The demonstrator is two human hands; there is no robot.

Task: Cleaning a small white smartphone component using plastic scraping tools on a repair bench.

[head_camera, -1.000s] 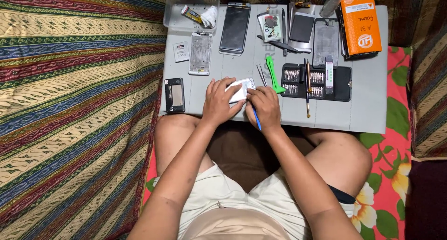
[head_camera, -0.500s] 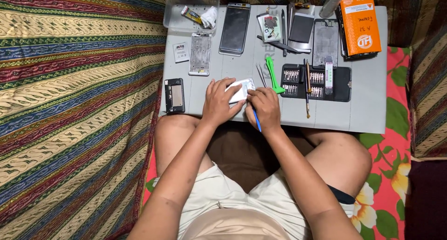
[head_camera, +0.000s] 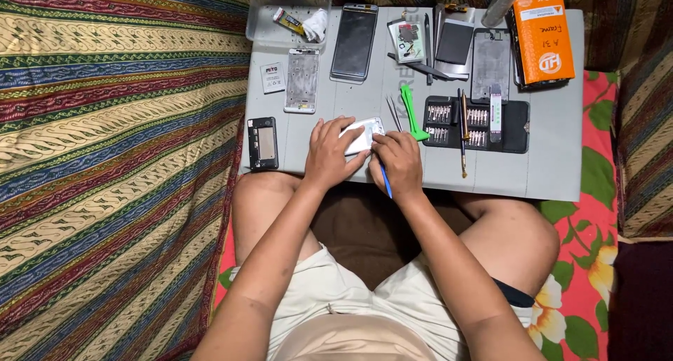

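Head view shows almost nothing changed over the last second: both hands sit in the same place on the grey work board (head_camera: 554, 158), so the work on the small white phone part (head_camera: 362, 134) looks like fine, slow prying, not a change of step. The left hand (head_camera: 329, 153) lies over the part, fingers curled to pin it to the board near its front edge. The right hand (head_camera: 399, 163) grips a thin blue-handled tool (head_camera: 385, 181), its tip hidden at the part's right edge.

Close beside the right hand lie tweezers (head_camera: 394, 113) and a green pry tool (head_camera: 412, 112), with a black screwdriver-bit case (head_camera: 515, 126) just beyond. A black phone piece (head_camera: 262, 143) rests at the board's left edge. Further back are a dark phone (head_camera: 354, 42), a metal frame (head_camera: 302, 80), a clear tray (head_camera: 263, 21) and an orange box (head_camera: 543, 37). Nothing stands between the hands and the part.
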